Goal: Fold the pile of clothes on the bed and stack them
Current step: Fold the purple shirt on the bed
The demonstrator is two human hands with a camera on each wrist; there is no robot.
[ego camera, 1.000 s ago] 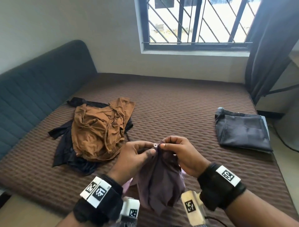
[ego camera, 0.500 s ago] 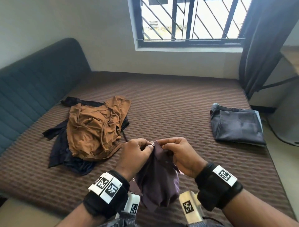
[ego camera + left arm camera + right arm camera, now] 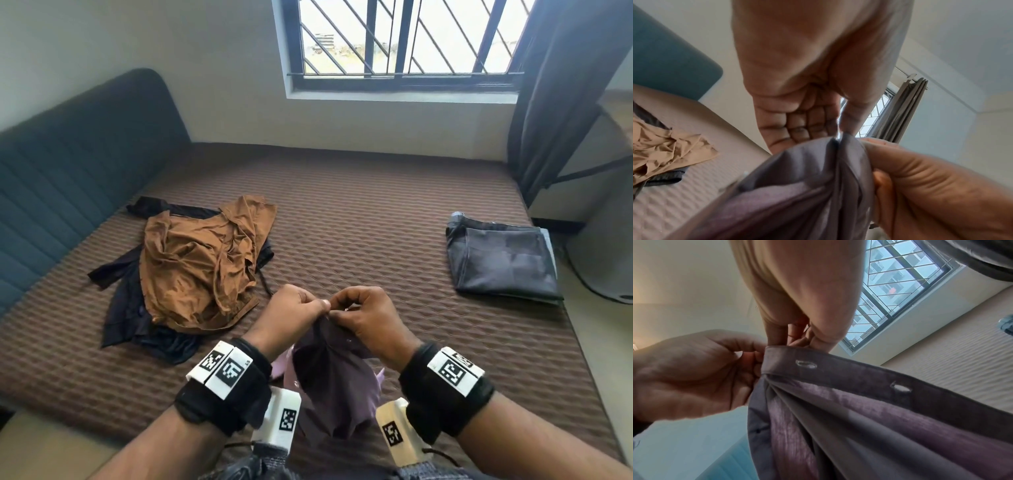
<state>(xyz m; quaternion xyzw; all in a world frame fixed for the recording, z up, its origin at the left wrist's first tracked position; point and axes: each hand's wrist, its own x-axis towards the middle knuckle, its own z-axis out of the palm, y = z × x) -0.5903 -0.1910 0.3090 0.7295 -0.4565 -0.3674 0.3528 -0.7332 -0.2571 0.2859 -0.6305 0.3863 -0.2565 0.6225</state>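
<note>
From the head, the purple shirt (image 3: 337, 380) is pinched at its top edge by left hand (image 3: 291, 318) and right hand (image 3: 368, 317), hanging above the bed (image 3: 376, 219). At the left wrist, curled fingers (image 3: 807, 123) are seen above it. At the right wrist, its buttonhole placket (image 3: 859, 378) is held.

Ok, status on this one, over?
Left hand and right hand both pinching purple shirt at button strip. Brown top unfolded. Nothing blocking.
</note>
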